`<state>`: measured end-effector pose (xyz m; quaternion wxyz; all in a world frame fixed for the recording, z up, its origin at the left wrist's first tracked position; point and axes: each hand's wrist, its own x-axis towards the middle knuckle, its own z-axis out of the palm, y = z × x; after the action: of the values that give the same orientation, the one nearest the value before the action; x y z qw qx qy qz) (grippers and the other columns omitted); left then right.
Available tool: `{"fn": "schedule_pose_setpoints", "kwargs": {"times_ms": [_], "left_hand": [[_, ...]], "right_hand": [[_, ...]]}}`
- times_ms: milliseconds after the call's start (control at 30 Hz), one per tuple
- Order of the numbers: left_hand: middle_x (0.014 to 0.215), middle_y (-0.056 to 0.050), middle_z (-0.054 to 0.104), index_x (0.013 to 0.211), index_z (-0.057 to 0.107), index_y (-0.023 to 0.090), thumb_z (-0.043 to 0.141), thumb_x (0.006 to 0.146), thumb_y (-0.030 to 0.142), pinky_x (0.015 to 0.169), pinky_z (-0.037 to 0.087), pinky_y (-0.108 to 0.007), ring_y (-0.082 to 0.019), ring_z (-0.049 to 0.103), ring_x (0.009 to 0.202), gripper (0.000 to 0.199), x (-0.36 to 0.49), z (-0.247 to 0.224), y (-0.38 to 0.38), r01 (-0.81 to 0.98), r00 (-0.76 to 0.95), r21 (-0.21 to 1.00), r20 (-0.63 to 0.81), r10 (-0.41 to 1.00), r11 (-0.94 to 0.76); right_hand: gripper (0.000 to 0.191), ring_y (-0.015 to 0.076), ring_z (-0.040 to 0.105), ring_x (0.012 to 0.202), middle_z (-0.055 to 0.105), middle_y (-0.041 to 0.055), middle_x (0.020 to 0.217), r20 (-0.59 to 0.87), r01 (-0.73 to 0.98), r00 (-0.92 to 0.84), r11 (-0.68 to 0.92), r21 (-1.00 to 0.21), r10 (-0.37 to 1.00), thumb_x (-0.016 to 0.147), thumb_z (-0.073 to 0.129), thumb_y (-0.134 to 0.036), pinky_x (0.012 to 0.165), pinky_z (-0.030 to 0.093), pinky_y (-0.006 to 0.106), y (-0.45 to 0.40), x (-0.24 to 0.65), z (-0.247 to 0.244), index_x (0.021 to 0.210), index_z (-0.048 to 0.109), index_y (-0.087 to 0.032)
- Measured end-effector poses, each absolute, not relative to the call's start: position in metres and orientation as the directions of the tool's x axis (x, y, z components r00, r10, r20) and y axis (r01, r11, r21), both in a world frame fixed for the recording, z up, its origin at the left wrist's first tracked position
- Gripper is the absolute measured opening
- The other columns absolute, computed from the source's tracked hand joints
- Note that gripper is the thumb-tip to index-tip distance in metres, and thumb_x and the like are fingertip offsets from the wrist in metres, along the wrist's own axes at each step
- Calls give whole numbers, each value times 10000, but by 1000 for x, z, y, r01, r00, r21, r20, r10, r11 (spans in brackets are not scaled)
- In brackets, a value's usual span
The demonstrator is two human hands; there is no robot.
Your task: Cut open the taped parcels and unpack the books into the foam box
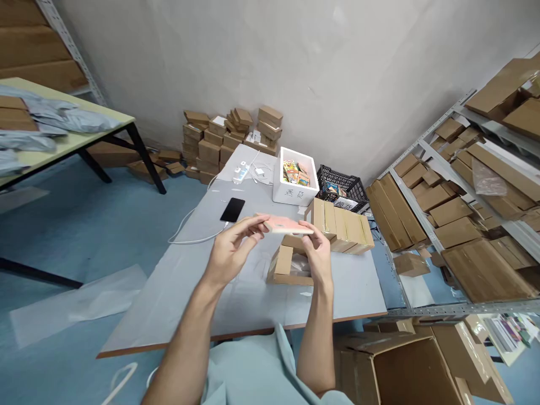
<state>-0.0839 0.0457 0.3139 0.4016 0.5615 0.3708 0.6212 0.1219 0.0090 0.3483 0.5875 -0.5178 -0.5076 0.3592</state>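
Note:
Between my two hands, above the table, is a thin, flat, pink thing with a pale edge [288, 225]; its exact kind cannot be made out. My left hand [234, 247] pinches its left end with fingers and thumb. At the other end, my right hand [317, 250] grips the right corner. Right below stands an open cardboard box [280, 267] with clear plastic inside, partly covered by my right hand. A black smartphone [233, 210] lies on the table left of my hands, beside a white cable [198, 241].
Behind my right hand, several closed cardboard boxes [343, 225] stand in a row. Farther back are a white foam box [295, 193] of colourful packets, a black crate [343, 185] and a power strip [241, 172]. Loaded shelves [426, 219] line the right; a large open carton [358, 371] sits below.

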Motion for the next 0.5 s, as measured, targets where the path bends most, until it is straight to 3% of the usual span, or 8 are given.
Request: {"fn": "schedule_pose_setpoints", "kwargs": {"times_ms": [133,233,300,400,500], "left_hand": [[950,-79,850,1137,918,219,810,939,619,735,635,-331,-230,748,786,460,-77,301,52,-34,-94,951,305,948,-309],[966,-77,866,1123,911,222,732,1008,636,747,634,-329,-235,770,790,466,-79,295,58,47,-116,953,303,946,-299],[1014,-70,868,1134,902,236,669,1064,576,797,622,-331,-231,769,829,418,-83,293,62,156,-82,921,372,925,-357],[1015,-76,845,1070,885,255,590,1112,455,914,595,-362,-256,752,953,359,-82,289,69,299,80,821,486,870,-486],[958,-101,811,935,849,257,552,1106,346,946,577,-409,-297,720,1000,354,-63,277,71,374,309,740,469,827,-559]], "right_hand": [[548,154,554,637,620,-43,643,161,156,244,125,-980,956,881,856,-756,640,459,280,19,121,340,838,702,-232],[618,115,410,538,456,-93,554,149,190,196,111,-975,969,931,780,-797,545,347,255,23,123,331,719,526,-276],[604,109,419,550,470,-89,566,156,260,108,124,-958,982,938,793,-742,541,352,237,22,124,322,687,512,-271],[454,125,564,568,639,-46,616,40,337,-41,52,-940,998,928,813,-601,555,443,220,17,118,295,715,647,-236],[317,179,722,599,778,26,692,-87,254,-94,-60,-965,992,909,784,-513,556,553,240,11,96,254,868,786,-199]]}}
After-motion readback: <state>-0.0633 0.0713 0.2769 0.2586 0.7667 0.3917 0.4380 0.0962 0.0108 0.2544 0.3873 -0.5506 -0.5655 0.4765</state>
